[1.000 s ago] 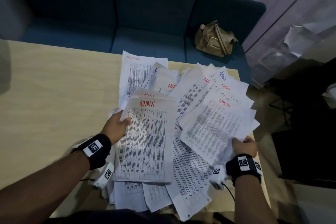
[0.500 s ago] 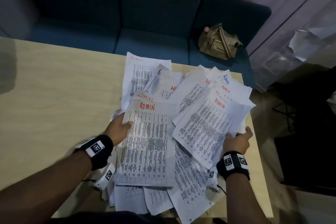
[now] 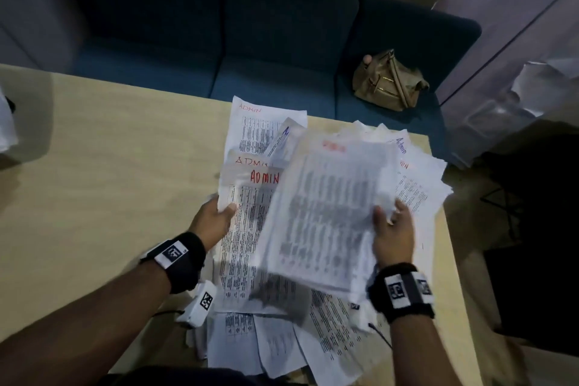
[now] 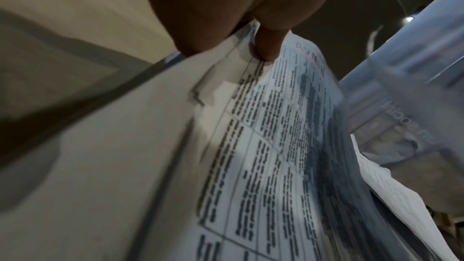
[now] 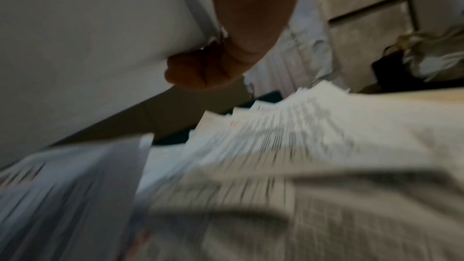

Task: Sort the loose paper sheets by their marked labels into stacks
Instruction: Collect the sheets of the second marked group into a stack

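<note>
While your left hand (image 3: 213, 222) pinches the ADMIN sheet (image 3: 247, 238), your right hand (image 3: 393, 235) grips a blurred sheaf (image 3: 322, 216) above the paper-strewn wooden table (image 3: 103, 185); blue sofa (image 3: 250, 41) behind.

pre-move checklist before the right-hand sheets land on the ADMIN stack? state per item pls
1. Left hand grips the ADMIN stack at its left edge, thumb on top: ok.
2. Right hand holds the lifted sheets at their right edge: ok.
3. Label on the lifted sheets: red writing, motion-blurred, unreadable: cannot tell.
4. Top label of the left stack reads ADMIN in red: ok.
5. Lifted sheets squared up: edges fanned and uneven: not ok.
6. Table left of the stack free for a second pile: ok.
</note>
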A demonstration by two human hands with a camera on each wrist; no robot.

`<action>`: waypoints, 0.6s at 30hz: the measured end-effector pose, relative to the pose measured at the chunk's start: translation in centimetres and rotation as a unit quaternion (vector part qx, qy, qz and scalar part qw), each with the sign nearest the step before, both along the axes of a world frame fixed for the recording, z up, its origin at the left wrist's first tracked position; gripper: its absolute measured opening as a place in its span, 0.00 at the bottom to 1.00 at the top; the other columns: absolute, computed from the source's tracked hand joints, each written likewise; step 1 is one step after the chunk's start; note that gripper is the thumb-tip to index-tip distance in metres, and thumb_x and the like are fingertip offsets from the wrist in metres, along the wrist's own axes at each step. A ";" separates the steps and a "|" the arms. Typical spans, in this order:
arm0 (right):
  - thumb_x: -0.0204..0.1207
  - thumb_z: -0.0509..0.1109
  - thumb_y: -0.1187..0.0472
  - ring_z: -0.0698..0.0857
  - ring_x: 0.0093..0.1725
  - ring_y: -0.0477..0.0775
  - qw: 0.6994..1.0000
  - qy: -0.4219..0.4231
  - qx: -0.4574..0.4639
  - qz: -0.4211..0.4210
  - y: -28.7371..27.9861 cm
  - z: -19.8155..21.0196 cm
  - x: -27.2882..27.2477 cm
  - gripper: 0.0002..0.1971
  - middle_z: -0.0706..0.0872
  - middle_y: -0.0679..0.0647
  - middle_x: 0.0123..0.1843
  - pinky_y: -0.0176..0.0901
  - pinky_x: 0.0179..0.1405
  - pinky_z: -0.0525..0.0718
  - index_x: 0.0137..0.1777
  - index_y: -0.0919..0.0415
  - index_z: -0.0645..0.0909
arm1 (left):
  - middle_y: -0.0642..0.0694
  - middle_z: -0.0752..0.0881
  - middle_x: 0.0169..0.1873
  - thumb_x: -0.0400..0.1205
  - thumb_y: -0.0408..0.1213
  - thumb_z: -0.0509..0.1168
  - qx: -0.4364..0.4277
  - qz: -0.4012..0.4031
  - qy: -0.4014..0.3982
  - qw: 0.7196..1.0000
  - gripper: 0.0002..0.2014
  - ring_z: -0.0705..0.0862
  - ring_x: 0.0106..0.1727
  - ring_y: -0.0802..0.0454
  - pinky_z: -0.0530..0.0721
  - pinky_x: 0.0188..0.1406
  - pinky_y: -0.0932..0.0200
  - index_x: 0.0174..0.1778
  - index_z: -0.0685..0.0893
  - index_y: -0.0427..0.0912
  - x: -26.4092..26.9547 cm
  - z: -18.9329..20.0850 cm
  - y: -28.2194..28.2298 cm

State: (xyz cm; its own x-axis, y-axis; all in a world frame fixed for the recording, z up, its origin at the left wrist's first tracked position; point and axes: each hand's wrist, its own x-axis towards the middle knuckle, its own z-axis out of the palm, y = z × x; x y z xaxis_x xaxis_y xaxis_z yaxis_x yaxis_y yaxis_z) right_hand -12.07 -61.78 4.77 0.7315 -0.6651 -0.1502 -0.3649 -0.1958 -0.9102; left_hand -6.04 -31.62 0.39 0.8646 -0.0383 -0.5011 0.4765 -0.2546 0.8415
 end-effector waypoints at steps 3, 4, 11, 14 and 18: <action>0.81 0.66 0.62 0.85 0.45 0.46 0.996 0.043 0.058 0.060 4.1 -2.9 -0.6 0.10 0.86 0.52 0.52 0.30 0.36 0.83 0.61 0.61 0.79 | 0.49 0.85 0.56 0.87 0.38 0.59 -0.037 -0.008 0.007 0.999 0.14 0.82 0.59 0.48 0.76 0.63 0.54 0.68 0.79 0.45 -0.5 -0.5 -0.2; 0.81 0.65 0.60 0.85 0.46 0.47 0.993 0.063 0.082 0.062 5.2 -3.7 -0.8 0.09 0.87 0.52 0.51 0.32 0.34 0.81 0.59 0.60 0.79 | 0.48 0.86 0.58 0.86 0.40 0.60 -0.043 -0.011 0.007 0.999 0.12 0.83 0.61 0.46 0.75 0.67 0.51 0.63 0.82 0.45 -0.7 -0.9 -0.1; 0.82 0.62 0.48 0.81 0.51 0.55 0.983 0.121 0.101 0.095 7.8 -5.9 -1.6 0.15 0.83 0.54 0.54 0.42 0.43 0.76 0.62 0.57 0.75 | 0.51 0.91 0.49 0.87 0.33 0.57 -0.103 0.012 0.051 0.993 0.14 0.87 0.54 0.51 0.81 0.61 0.51 0.66 0.81 0.38 -1.2 -1.7 0.9; 0.81 0.60 0.42 0.81 0.52 0.54 0.977 0.091 0.125 0.144 7.8 -5.8 -1.9 0.16 0.83 0.54 0.52 0.46 0.48 0.80 0.57 0.52 0.75 | 0.47 0.90 0.34 0.87 0.29 0.55 -0.121 0.028 0.069 0.990 0.12 0.85 0.38 0.46 0.83 0.40 0.56 0.56 0.83 0.39 -1.2 -0.7 0.7; 0.82 0.62 0.51 0.81 0.46 0.57 0.977 0.113 0.057 0.169 7.7 -5.9 -1.2 0.11 0.81 0.51 0.47 0.41 0.35 0.76 0.57 0.57 0.70 | 0.41 0.84 0.64 0.77 0.71 0.55 -0.182 0.058 0.096 0.977 0.34 0.82 0.65 0.40 0.74 0.71 0.39 0.70 0.78 0.51 -0.9 0.9 0.5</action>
State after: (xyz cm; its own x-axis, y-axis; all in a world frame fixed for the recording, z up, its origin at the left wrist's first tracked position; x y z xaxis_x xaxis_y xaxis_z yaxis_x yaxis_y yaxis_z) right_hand -13.28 -54.03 -1.12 0.8461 -0.3607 -0.3925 -0.4913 -0.2422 -0.8366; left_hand -6.97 -31.07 1.24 0.7648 -0.1525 -0.6260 0.6426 0.1097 0.7583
